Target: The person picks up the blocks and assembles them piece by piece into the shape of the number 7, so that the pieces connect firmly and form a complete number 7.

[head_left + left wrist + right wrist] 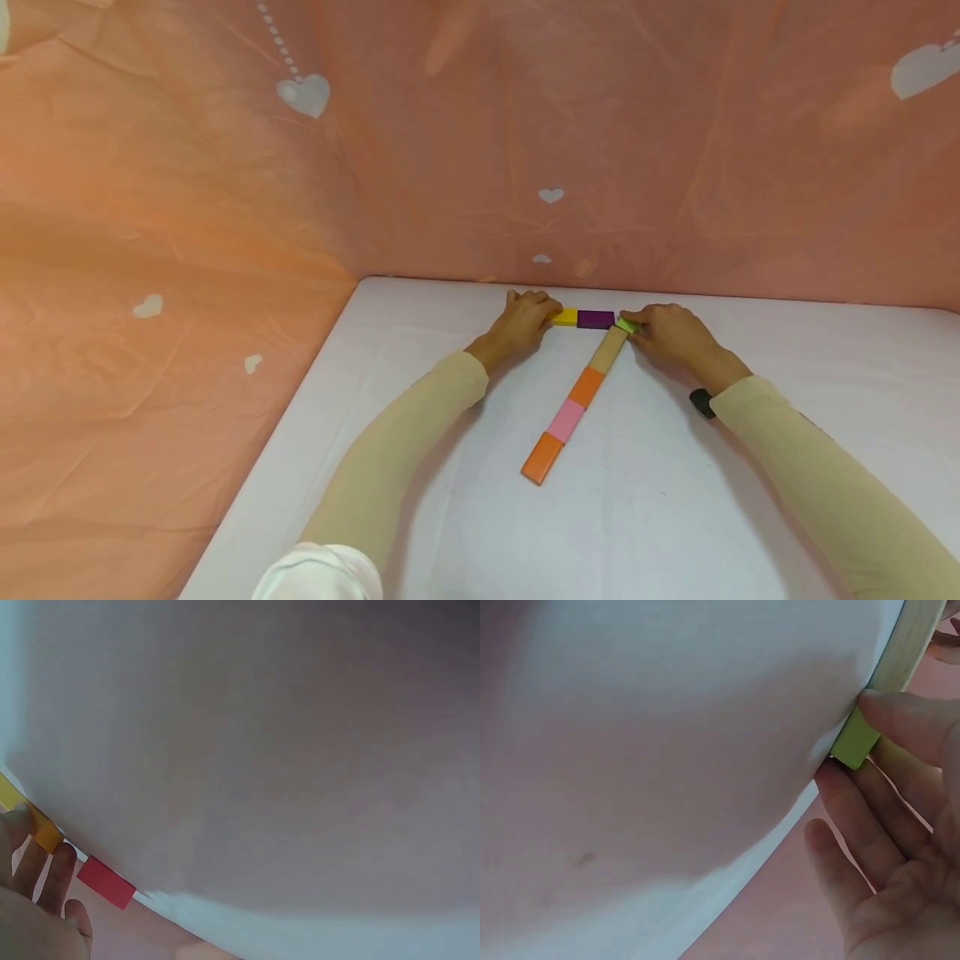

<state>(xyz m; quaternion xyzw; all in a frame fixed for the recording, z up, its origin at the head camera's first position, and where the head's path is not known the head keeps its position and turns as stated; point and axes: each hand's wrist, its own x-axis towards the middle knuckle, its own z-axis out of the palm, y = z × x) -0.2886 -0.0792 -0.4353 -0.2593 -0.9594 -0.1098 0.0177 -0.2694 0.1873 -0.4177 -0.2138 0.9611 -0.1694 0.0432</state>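
Observation:
My left hand (521, 321) pinches a yellow block (566, 317) near the table's far edge, thumb on the near side and fingers behind. End to end with it, on its right, lies a purple block (596, 320). A red block (107, 883) lies just beyond the left fingers in the left wrist view; the hand hides it in the head view. My right hand (671, 333) pinches a lime green block (856, 741) between thumb and fingers. The green block sits at the far end of a bare wooden block (608, 350), right of the purple one.
From the wooden block a slanting row runs toward me: an orange block (586, 387), a pink block (566, 421) and another orange block (542, 458). The white-covered table (637, 525) meets a peach cloth (630, 150) with hearts behind and at left.

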